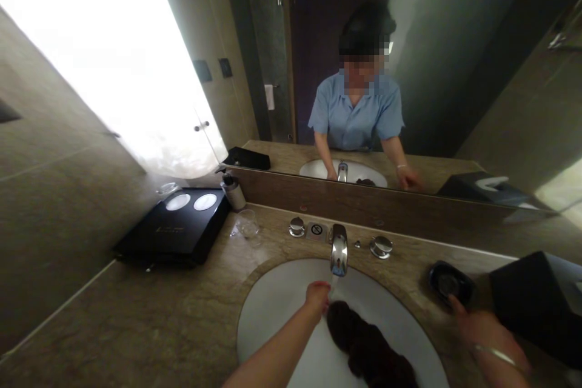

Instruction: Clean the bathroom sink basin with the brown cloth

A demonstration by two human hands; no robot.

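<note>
My left hand is in the white sink basin, just below the chrome faucet, where a thin stream of water runs. Its fingers look curled in, and what they hold, if anything, is hidden. Right beside those fingers, a dark brown, soft-looking bundle lies across the basin. My right hand, with a bangle at the wrist, reaches over the counter on the right. One finger stretches to the rim of a small black dish; the hand is slightly blurred.
Two round chrome knobs flank the faucet, the left knob beside a no-smoking sign. A black tray box, a pump bottle and a clear glass stand left. A black box stands right. A mirror spans the back.
</note>
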